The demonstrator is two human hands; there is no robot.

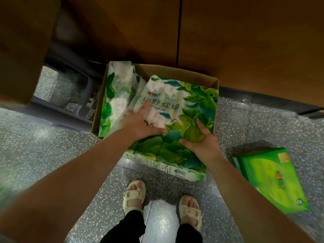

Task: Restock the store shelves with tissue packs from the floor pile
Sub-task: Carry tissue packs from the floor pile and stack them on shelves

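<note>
A large tissue pack (177, 109) with a green leaf print and white lettering lies tilted in an open cardboard box (198, 77) on the floor, its near end sticking out over the box's front. My left hand (140, 121) rests flat on its top, fingers stretched toward the lettering. My right hand (201, 142) grips the pack's near right part, thumb on top and fingers spread over the wrapper. A second leaf-print pack (117, 92) stands upright along the box's left wall.
A bright green tissue pack (270, 178) lies on the speckled grey floor (52, 151) at the right. Brown wooden panels (245, 41) rise behind the box. A dark grey shelf frame (70, 81) stands at the left. My sandalled feet (135, 195) are just below the box.
</note>
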